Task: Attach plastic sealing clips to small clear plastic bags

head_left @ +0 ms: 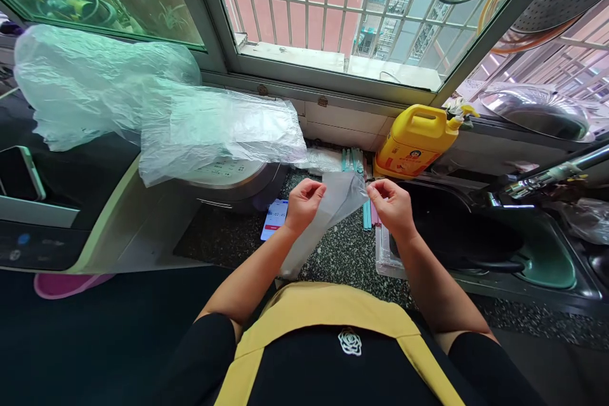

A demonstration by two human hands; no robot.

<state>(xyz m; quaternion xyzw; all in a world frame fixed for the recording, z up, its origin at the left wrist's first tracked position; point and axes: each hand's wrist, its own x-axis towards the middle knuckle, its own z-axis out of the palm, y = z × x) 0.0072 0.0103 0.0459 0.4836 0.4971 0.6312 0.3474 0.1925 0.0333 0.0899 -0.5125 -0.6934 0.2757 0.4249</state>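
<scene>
A clear plastic bag (340, 196) is stretched between my two hands above the speckled counter (342, 250), its lower part hanging down to the left. My left hand (304, 204) pinches one side of it, thumb against the curled fingers. At its other corner my right hand (391, 204) pinches the edge between thumb and fingertips. Behind the bag lie turquoise and pink strips (366, 214), partly hidden by it. A phone (274, 218) with a timer on its screen rests left of my left hand. Below my right hand sits a clear plastic tray (384, 257), partly covered by my forearm.
Large plastic bags (214, 120) cover a rounded appliance (233, 181) at the left. A yellow jug (412, 143) stands by the wall. To the right is a sink with a dark pan (457, 228) in it and a tap (542, 181). A barred window spans the back.
</scene>
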